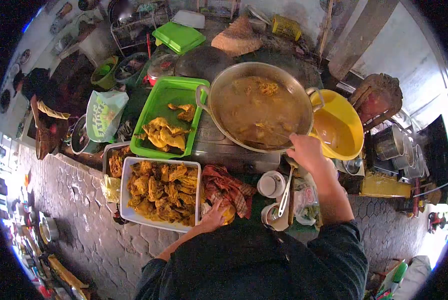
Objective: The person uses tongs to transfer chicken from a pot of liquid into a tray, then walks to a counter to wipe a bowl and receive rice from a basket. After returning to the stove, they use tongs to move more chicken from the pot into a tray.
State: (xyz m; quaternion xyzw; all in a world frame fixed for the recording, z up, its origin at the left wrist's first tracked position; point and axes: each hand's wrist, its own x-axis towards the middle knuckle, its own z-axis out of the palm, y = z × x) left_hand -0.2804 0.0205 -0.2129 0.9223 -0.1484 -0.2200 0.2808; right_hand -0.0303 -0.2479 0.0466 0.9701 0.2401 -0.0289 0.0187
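My right hand [306, 151] is closed at the near right rim of a wide two-handled pot [215, 112]. From its fingers a thin metal utensil [278, 134] reaches into the brown broth, its far end hidden there. Chicken pieces [268, 88] show at the surface of the liquid. Lower down, my left hand [214, 216] rests with fingers stretched out beside a red checked cloth [229, 186], close to the right edge of a white tray [124, 200]. Yellow-brown chicken pieces [161, 187] fill that tray. A green tray [145, 120] behind it holds a few paler chicken pieces [164, 134].
A yellow basin [351, 125] with liquid stands right of the pot. White cups [271, 184], a slotted spoon [284, 200] and a plastic bag [306, 202] lie near my right forearm. A green lid [178, 37] and a woven cone [237, 37] sit at the back.
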